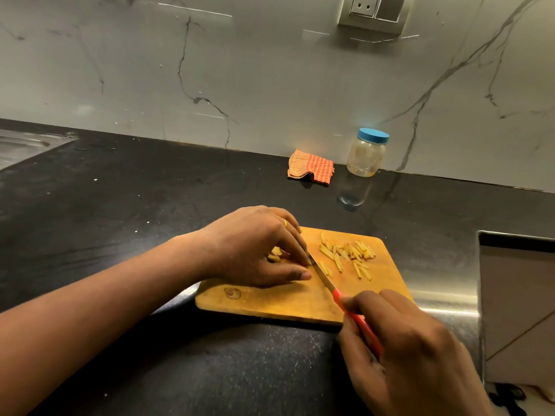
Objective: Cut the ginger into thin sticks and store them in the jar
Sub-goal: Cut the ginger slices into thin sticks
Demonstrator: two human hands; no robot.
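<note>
Behind — jar (pixel 366 154), cloth (pixel 310 169) by wall (pixel 270 70); left hand (pixel 255 247) pinches ginger (pixel 275 254), right hand (pixel 411 349) grips knife (pixel 322 277).

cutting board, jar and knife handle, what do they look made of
Cutting board: likely wood, matte, with a visible knot and grain. Jar: clear, probably plastic though glass is possible, slightly cloudy, under a smooth blue plastic-looking lid. Knife handle: glossy red, probably plastic.
</note>
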